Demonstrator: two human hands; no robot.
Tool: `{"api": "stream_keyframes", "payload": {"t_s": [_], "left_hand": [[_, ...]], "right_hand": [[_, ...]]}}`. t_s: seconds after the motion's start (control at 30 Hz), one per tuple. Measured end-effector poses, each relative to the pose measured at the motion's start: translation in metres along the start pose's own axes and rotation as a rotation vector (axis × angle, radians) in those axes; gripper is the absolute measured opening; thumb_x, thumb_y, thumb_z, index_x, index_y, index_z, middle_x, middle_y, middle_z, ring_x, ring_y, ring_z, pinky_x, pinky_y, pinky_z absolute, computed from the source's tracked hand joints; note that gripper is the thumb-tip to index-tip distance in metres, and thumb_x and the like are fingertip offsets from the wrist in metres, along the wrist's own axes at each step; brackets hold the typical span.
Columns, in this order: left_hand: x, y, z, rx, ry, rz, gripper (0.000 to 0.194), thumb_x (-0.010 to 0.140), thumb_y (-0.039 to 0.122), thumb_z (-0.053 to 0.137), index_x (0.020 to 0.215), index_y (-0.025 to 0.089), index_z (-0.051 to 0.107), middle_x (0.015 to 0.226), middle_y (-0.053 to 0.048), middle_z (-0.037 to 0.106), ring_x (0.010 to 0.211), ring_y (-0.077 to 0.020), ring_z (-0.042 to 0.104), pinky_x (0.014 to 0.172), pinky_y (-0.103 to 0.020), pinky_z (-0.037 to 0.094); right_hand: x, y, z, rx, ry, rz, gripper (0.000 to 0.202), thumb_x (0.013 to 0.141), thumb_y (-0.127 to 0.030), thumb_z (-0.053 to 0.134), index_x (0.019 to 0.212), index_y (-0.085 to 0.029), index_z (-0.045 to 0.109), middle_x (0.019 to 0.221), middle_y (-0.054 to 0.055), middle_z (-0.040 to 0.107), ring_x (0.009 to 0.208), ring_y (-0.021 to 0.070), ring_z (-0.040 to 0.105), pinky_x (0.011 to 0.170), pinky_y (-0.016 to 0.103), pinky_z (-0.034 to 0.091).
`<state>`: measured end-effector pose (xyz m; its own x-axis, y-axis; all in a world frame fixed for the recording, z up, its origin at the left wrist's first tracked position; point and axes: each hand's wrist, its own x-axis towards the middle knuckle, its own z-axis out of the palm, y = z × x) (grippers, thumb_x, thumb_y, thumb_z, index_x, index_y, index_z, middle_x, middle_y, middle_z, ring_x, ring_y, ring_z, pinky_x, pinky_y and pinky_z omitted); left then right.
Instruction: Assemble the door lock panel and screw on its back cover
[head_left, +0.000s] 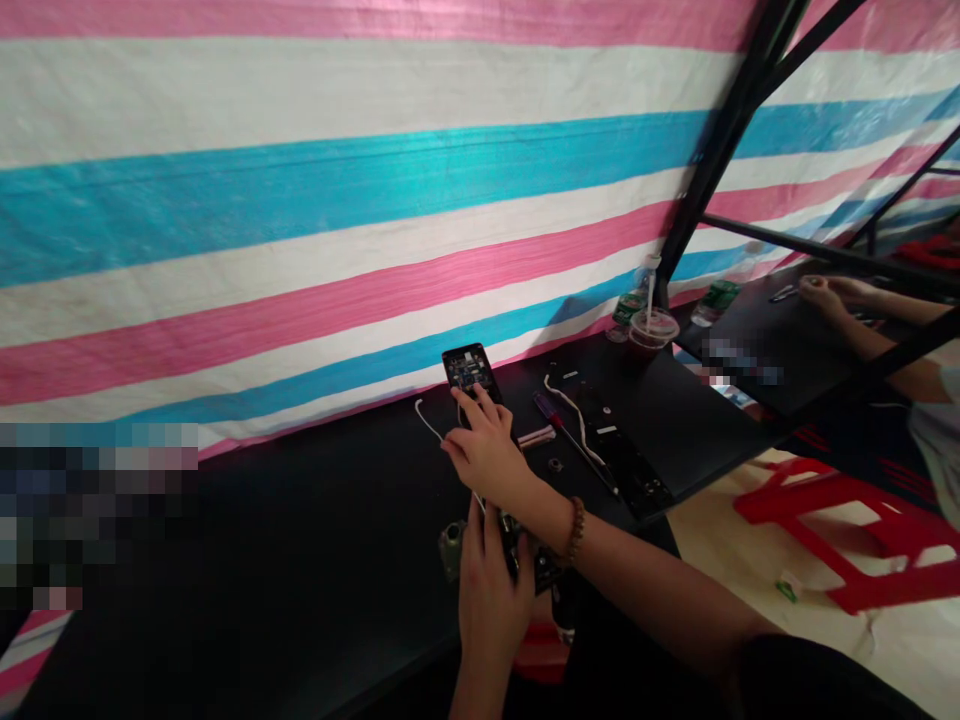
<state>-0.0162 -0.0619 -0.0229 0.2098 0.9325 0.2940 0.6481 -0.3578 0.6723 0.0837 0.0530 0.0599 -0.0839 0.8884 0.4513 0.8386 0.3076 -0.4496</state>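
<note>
An opened black device [469, 367] with its circuit board showing lies at the table's back edge. My right hand [487, 445] reaches over its lower part, fingers apart and fingertips on the board. Below it, my left hand [495, 580] is wrapped round the near end of a dark frame with parts in it. A white cable [429, 418] runs out to the left of my right hand. Just left of my left hand sits a small greenish part [451, 548]. What lies under my right palm is hidden.
Right of my hands on the black table [300, 560] are a screwdriver [546, 408], a white cable [574, 405], a black panel [634, 465] and a small part [555, 464]. A cup [654, 330] and bottle [626, 310] stand behind. Another person's hands [832, 295] are at right.
</note>
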Motion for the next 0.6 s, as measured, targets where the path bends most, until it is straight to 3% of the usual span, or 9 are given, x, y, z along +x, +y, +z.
{"api": "stream_keyframes", "payload": {"t_s": [0.1, 0.23, 0.4, 0.5, 0.6], "left_hand": [[-0.001, 0.0, 0.0, 0.002, -0.006, -0.005, 0.065, 0.098, 0.032, 0.054, 0.157, 0.015, 0.033, 0.159, -0.023, 0.041, 0.147, -0.0368, 0.042, 0.114, -0.057, 0.043], [-0.001, 0.003, -0.002, -0.015, 0.0, 0.0, 0.065, 0.098, 0.029, 0.054, 0.158, 0.022, 0.032, 0.163, -0.019, 0.036, 0.147, -0.0354, 0.042, 0.113, -0.056, 0.045], [-0.002, 0.003, -0.002, -0.02, 0.038, 0.03, 0.066, 0.098, 0.025, 0.053, 0.159, 0.021, 0.029, 0.159, -0.019, 0.044, 0.146, -0.0332, 0.045, 0.113, -0.056, 0.045], [-0.002, 0.001, -0.001, -0.021, 0.039, 0.032, 0.067, 0.098, 0.024, 0.052, 0.159, 0.019, 0.025, 0.157, -0.02, 0.045, 0.145, -0.0323, 0.045, 0.114, -0.055, 0.044], [-0.003, 0.0, 0.0, -0.04, 0.03, -0.008, 0.067, 0.098, 0.027, 0.053, 0.159, 0.018, 0.025, 0.157, -0.02, 0.046, 0.144, -0.032, 0.047, 0.115, -0.054, 0.044]], "right_hand": [[-0.008, 0.0, 0.004, -0.043, -0.016, -0.034, 0.013, 0.09, -0.015, 0.065, 0.097, -0.018, 0.075, 0.157, 0.017, 0.046, 0.15, 0.0394, 0.029, 0.107, 0.059, 0.035], [-0.021, 0.017, -0.011, 0.12, 0.177, 0.037, 0.023, 0.093, -0.014, 0.057, 0.109, -0.021, 0.073, 0.143, 0.013, 0.06, 0.14, 0.0298, 0.047, 0.11, 0.051, 0.039], [-0.043, 0.055, -0.04, 0.382, 0.372, 0.212, 0.019, 0.094, -0.021, 0.055, 0.099, -0.022, 0.073, 0.111, 0.011, 0.073, 0.105, 0.0237, 0.069, 0.095, 0.04, 0.053], [-0.064, 0.065, -0.033, 0.519, 0.333, 0.335, 0.019, 0.095, -0.027, 0.055, 0.102, -0.022, 0.072, 0.1, 0.009, 0.074, 0.095, 0.0236, 0.071, 0.087, 0.039, 0.057], [-0.086, 0.061, -0.01, 0.693, 0.236, 0.389, 0.031, 0.094, -0.03, 0.058, 0.123, -0.022, 0.066, 0.117, 0.01, 0.073, 0.104, 0.024, 0.07, 0.092, 0.04, 0.057]]}}
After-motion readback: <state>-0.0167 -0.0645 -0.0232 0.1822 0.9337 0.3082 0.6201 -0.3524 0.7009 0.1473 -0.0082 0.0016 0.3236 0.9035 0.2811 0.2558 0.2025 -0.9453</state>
